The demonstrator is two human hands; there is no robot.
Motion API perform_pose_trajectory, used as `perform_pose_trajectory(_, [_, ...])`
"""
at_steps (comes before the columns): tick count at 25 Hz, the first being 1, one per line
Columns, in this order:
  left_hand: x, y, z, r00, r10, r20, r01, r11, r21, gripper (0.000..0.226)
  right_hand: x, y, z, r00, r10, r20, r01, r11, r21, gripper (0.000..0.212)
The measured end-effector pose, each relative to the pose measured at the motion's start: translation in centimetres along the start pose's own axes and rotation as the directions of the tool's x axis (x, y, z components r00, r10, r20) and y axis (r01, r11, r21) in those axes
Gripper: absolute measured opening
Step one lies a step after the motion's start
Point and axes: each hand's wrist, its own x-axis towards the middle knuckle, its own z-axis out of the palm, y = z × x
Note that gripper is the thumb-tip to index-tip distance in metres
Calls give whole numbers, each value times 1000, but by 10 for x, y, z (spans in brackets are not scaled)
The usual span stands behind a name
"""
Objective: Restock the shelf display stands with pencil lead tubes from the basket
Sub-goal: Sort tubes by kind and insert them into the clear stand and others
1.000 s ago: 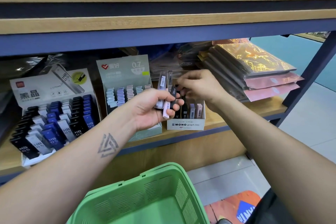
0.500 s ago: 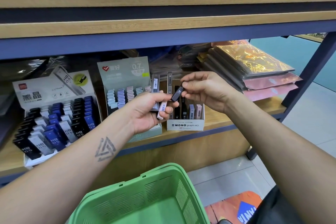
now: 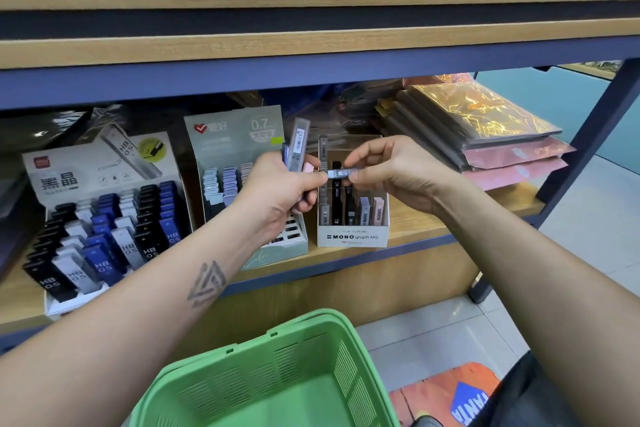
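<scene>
One grey barcoded lead tube (image 3: 341, 173) level, pinched between both hands' grips

Basket (image 3: 311, 350) green, slotted; MONO box (image 3: 352, 236) white; tubes (image 3: 104, 246) black, blue, grey.

The dark lead tube (image 3: 341, 173) that the right hand (image 3: 391, 173) was lifting at a slant half a second ago now lies level, pinched at its 3 o'clock end by that hand, with the left hand's (image 3: 277, 194) thumb tip touching its 9 o'clock end. The left hand has risen and turned, so the bundle of tubes (image 3: 298, 146) in its grip stands taller, pointing to 12 o'clock. Both hands have drawn together above the MONO box (image 3: 351, 236).
</scene>
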Motion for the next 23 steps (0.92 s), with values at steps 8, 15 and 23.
perform_pose_trajectory(8, [4,0,3,997,-66,40,70,992,-102,9,1,-20,9,993,-118,-14,90,821,-563,30])
perform_pose_trajectory(15, [5,6,-4,963,-209,168,257,896,-361,7,26,9,-7,859,-302,-413,21,828,-561,10])
perform_pose_trajectory(23, [3,2,-1,944,-260,203,312,902,-299,6,34,30,7,869,-254,-425,-79,776,-625,14])
